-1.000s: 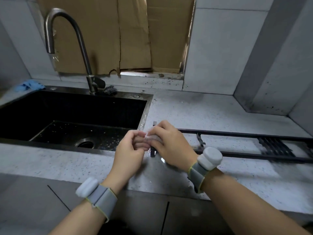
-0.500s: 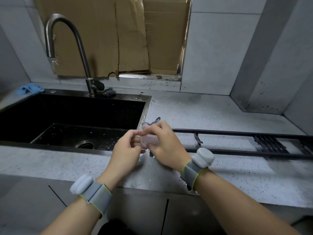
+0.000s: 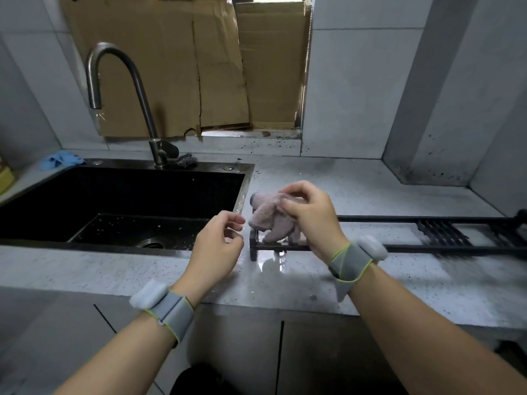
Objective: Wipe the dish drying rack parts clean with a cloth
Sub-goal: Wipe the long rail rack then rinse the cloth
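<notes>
Speckled grey counter runs left to right, wet patch near its middle. Black sink is set into the left half, drain visible at the near side of the basin. Cardboard sheets cover the far wall behind the curved metal faucet. Dark scrubber sits just right of the faucet base; blue rag lies at the far left corner of the sink.

Black rack frame lies flat on the counter right of the sink, long rails running off to the right, slatted section at the far right end. Its left end stands just beside the sink edge.

Pinkish-grey cloth is draped over the frame's left end. Right hand grips the cloth, fingers curled into it. Left hand hangs just left of the cloth, apart from it, fingers loosely curled, holding nothing. Grey bands on both wrists.
</notes>
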The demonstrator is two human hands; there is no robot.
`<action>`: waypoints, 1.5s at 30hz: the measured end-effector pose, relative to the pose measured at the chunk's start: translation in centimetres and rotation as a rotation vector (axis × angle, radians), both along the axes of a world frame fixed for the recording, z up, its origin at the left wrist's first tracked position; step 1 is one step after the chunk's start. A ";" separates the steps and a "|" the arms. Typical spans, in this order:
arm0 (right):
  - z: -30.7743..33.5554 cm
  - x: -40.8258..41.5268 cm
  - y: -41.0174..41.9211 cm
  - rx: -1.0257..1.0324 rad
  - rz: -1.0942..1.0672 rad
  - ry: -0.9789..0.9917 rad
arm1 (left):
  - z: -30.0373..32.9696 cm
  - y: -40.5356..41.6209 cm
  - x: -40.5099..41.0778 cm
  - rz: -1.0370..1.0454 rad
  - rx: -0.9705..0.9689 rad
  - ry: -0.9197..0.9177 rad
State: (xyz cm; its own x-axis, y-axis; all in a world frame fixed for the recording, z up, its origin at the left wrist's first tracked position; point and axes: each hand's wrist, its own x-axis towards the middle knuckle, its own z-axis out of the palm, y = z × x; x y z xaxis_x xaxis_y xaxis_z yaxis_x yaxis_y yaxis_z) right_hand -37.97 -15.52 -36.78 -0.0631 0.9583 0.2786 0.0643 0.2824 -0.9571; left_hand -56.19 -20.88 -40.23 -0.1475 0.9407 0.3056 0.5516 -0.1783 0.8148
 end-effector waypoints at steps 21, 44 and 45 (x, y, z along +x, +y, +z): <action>-3.5 17.4 -1.9 0.661 -0.255 -1.564 | -1.0 3.4 9.6 -0.357 0.467 1.180; 4.8 14.3 5.7 0.423 0.008 -1.791 | 7.4 8.9 10.3 -0.231 0.034 1.128; 4.4 14.2 6.2 0.402 0.008 -1.785 | 7.0 9.3 10.3 -0.230 0.007 1.117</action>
State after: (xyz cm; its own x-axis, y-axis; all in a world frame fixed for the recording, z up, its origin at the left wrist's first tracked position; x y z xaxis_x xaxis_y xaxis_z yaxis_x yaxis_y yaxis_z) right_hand -23.74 -9.35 -32.34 -0.5117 0.8565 0.0678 0.8120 0.4564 0.3639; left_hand -45.88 -11.58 -33.25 0.3861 0.9079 0.1631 0.9215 -0.3716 -0.1127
